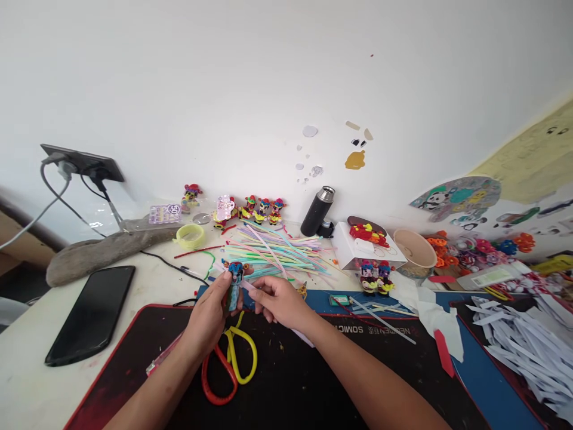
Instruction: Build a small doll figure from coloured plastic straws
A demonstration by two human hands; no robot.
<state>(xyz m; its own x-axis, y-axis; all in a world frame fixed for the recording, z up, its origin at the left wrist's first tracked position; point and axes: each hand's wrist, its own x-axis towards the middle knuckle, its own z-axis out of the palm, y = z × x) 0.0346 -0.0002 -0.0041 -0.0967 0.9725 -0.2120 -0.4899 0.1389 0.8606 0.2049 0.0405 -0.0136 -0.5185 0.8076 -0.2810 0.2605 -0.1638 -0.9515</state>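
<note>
My left hand [211, 307] is closed round a small blue doll [234, 292] with a blue and red headdress, holding it upright above the dark mat. Just to its right, my right hand [274, 300] pinches a pale lilac strip [248, 286], whose upper end meets the doll's side; the lower end shows beneath the wrist. Scissors with a red and a yellow handle [242, 356] lie on the mat below the hands. Behind the hands is a loose pile of pastel strips [273, 248].
A phone [92, 313] lies at the left. Finished dolls [263, 210], yellow tape [190, 236], a black flask [317, 210], a white box [344, 249] and a bowl [415, 251] stand along the back. White paper strips [528, 349] are heaped at the right.
</note>
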